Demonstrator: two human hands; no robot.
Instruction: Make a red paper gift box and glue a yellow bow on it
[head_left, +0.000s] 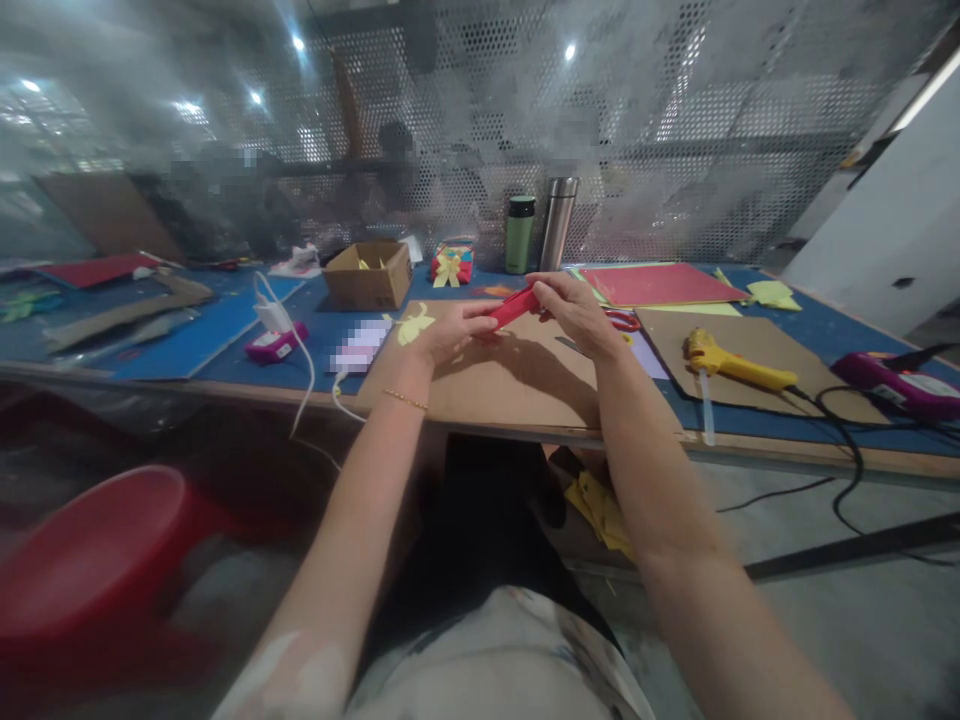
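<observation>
Between both hands, a folded piece of red paper or card (514, 309) is held just over a brown cardboard sheet (510, 385). My left hand (454, 332) pinches its near left end. At the upper right end, my right hand (570, 302) grips it between thumb and fingers. Red-handled scissors (622, 320) lie on the table by the right wrist, partly hidden by it. Yellow paper cut-outs (415, 324) rest at the cardboard's far left corner.
Behind the hands stand a cardboard box (369, 276), a red bundle with a yellow bow (452, 264), a green flask (520, 236) and a steel flask (559, 225). A yellow glue gun (739, 365) lies on cardboard at right, its cord trailing off. A red stool (97, 550) is lower left.
</observation>
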